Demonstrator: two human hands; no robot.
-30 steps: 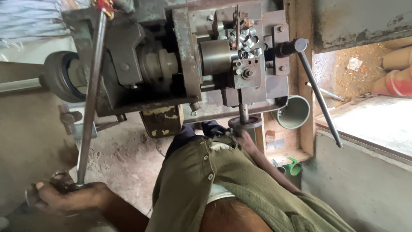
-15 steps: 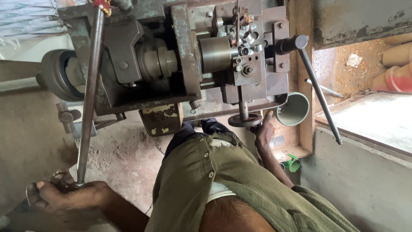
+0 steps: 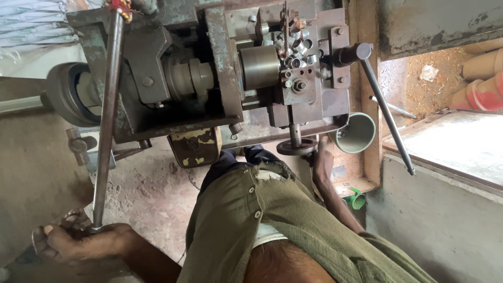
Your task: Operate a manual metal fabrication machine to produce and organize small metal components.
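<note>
The left hand (image 3: pixel 68 243) is closed around the long lever (image 3: pixel 107 115); the right hand (image 3: pixel 322 162) touches the small handwheel (image 3: pixel 296 147), its grip unclear.

One machine (image 3: pixel 220 78), two long levers (image 3: pixel 107 120), one handwheel (image 3: pixel 296 147), one grey cup (image 3: pixel 357 133), two hands (image 3: pixel 73 243)

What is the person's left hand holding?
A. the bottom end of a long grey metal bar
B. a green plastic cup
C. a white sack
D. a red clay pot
A: the left hand is wrapped around the lower end of the long grey metal bar, which runs up to the rusty metal machine.
</note>
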